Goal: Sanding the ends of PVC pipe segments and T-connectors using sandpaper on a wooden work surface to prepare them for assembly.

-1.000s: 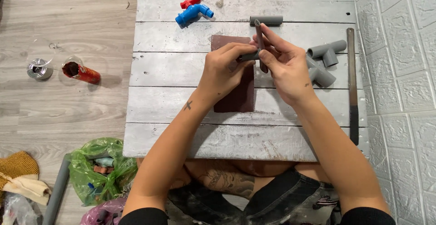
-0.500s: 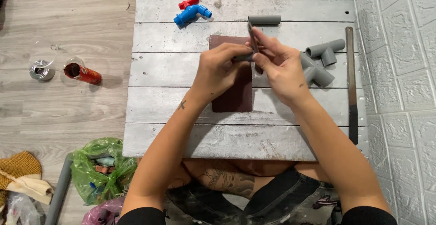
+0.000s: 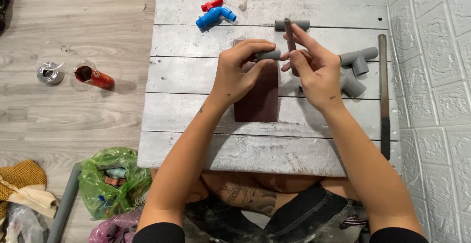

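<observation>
- Over the middle of the grey plank counter (image 3: 196, 145) both hands are up and busy; left hand (image 3: 240, 73) has a clenched grip on a short grey pipe piece (image 3: 269, 55), pinched between thumb and fingertips so one end pokes out to the right
- right hand (image 3: 316, 73) is grasping a thin brownish strip (image 3: 290, 41) that stands almost upright between its fingers; can't tell what the strip is made of, maybe sandpaper; the two hands are near each other, with the pipe end just beside the strip but whether they touch I can't tell
- under the hands a dark maroon sheet (image 3: 260, 100) lies flat on the counter, partly hidden by the left hand
- back edge of the counter: a blue plastic tap (image 3: 213, 17) with a red handle (image 3: 212, 3); just right of it another short grey pipe (image 3: 293, 24) lying sideways
- right of the right hand: a grey tee fitting (image 3: 360, 59), and a second grey fitting (image 3: 354, 87) peeking out below it, partly behind the hand
- along the right edge a long dark metal bar (image 3: 383, 91) runs front to back, right next to the white tiled wall (image 3: 431, 76)
- on the wooden floor (image 3: 73, 115) to the left: a small metal tin (image 3: 50, 72) and a red can (image 3: 94, 77) on its side; nearer the person a green plastic bag (image 3: 110, 179) and a grey pipe (image 3: 61, 208) on the floor
</observation>
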